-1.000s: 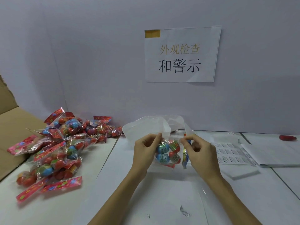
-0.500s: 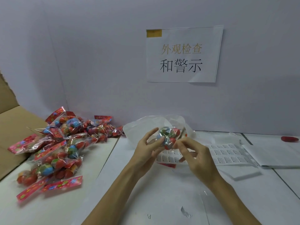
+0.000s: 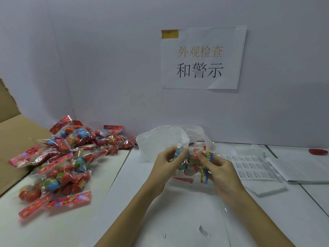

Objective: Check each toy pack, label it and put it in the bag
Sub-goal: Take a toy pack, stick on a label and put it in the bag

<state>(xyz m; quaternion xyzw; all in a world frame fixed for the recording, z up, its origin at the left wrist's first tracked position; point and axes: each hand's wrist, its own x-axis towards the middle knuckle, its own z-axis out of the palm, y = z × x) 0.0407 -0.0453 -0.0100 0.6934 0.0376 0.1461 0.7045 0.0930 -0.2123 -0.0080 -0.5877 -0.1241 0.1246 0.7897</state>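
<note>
A clear toy pack (image 3: 190, 164) of small coloured balls is held up between both hands at the table's middle. My left hand (image 3: 164, 166) pinches its left side. My right hand (image 3: 220, 168) grips its right side, where the blue and yellow header card shows. Just behind the pack lies a large clear plastic bag (image 3: 160, 141) with its mouth open, and part of the bag spreads flat on the table under my arms. A sheet of printed labels (image 3: 249, 166) lies to the right of my right hand.
A heap of several toy packs (image 3: 67, 157) with red header cards covers the table's left side. A brown cardboard box (image 3: 10, 138) stands at the far left. White paper sheets (image 3: 302, 168) and a small red object (image 3: 318, 151) are at the right. A printed sign (image 3: 203, 57) hangs on the wall.
The pack was lifted and turned between my fingers half a second ago; now it has come back down a little, with both hands gripping its sides and the header card at the right.
</note>
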